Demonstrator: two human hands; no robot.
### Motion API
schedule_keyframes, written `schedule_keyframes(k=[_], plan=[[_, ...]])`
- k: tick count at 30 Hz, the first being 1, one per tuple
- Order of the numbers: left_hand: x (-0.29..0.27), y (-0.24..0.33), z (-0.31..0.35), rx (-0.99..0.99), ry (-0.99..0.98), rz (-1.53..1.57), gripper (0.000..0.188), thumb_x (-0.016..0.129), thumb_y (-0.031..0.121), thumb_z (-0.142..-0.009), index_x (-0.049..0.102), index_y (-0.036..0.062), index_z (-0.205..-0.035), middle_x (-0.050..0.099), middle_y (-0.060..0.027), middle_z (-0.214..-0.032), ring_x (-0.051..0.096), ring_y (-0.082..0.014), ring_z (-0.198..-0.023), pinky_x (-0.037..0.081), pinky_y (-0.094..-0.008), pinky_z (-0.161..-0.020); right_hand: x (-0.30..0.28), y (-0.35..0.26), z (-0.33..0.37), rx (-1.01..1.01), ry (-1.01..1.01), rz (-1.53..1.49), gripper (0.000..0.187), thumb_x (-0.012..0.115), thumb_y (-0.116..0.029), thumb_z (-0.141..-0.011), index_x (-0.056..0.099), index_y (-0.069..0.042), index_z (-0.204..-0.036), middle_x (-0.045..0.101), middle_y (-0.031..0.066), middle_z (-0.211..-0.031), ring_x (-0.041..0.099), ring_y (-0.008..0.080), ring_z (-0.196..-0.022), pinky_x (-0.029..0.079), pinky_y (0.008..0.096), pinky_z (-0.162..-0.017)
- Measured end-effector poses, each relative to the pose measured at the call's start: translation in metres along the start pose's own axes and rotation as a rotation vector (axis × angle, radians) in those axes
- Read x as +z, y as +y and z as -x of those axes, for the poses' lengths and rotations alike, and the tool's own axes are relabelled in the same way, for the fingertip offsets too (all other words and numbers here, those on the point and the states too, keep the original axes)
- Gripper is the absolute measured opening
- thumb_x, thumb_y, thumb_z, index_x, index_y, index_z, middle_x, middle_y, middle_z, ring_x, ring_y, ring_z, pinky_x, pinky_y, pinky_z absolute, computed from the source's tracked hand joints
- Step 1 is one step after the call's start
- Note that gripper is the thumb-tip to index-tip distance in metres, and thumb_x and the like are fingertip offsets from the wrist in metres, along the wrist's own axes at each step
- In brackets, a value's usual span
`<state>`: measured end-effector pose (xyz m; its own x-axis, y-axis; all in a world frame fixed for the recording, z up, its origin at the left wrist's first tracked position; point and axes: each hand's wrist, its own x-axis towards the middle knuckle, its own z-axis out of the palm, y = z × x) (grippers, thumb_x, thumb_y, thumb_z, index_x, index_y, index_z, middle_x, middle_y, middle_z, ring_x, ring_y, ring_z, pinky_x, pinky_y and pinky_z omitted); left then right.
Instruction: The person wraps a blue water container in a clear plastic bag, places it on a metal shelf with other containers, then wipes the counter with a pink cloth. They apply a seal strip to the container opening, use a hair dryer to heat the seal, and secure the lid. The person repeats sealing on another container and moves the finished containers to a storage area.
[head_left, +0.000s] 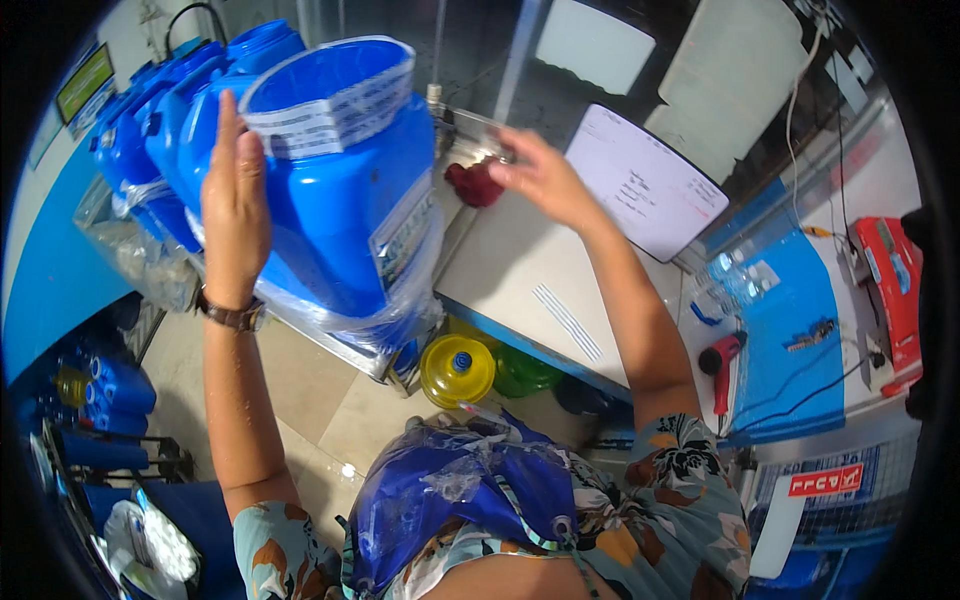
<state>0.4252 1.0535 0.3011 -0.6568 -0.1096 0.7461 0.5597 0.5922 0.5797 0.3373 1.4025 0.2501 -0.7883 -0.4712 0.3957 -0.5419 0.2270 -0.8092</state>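
Note:
A large blue plastic container (340,220) stands at the left, with a printed white strip (320,122) around its neck. Clear plastic wrap (350,325) hangs loosely about its lower part. My left hand (238,205) lies along the container's left side, fingers straight and close together. Over the back of the white counter (520,265) reaches my right hand (548,182), slightly blurred, with thumb and index finger apart. Its fingertips overlap a dark red cloth (474,184); whether they touch it I cannot tell. Another printed strip (567,321) lies flat on the counter.
More blue containers (160,130) crowd behind the left hand. A yellow round bottle (457,371) and a green one (525,372) stand below the counter. To the right are clear plastic bottles (735,280), a red-and-black heat gun (722,365) and loose cables.

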Motion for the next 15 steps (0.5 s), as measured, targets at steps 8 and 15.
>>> schedule_keyframes(k=[8, 15], plan=[[-0.001, 0.043, 0.005, 0.356, 0.375, -0.198, 0.050, 0.052, 0.038, -0.096, 0.053, 0.0061, -0.136, 0.057, -0.0174, -0.133, 0.052, -0.0287, -0.127, 0.038, -0.0471, -0.107, 0.012, 0.160, 0.224, 0.823, -0.128, 0.951, 0.044, 0.076, -0.027, -0.079, 0.066, -0.008, -0.117, 0.062, 0.0207, -0.111, 0.061, 0.0376, -0.102, 0.049, 0.0444, -0.090], [-0.052, -0.019, 0.019, 0.484, 0.550, -0.246, 0.032, 0.053, 0.009, -0.094, 0.057, -0.0018, -0.124, 0.062, -0.0162, -0.123, 0.057, -0.0244, -0.115, 0.043, -0.0403, -0.100, 0.034, 0.127, 0.247, 0.557, 0.425, 0.626, 0.041, 0.072, -0.016, -0.080, 0.064, -0.010, -0.120, 0.056, 0.0195, -0.112, 0.058, 0.0382, -0.103, 0.048, 0.0435, -0.091]])
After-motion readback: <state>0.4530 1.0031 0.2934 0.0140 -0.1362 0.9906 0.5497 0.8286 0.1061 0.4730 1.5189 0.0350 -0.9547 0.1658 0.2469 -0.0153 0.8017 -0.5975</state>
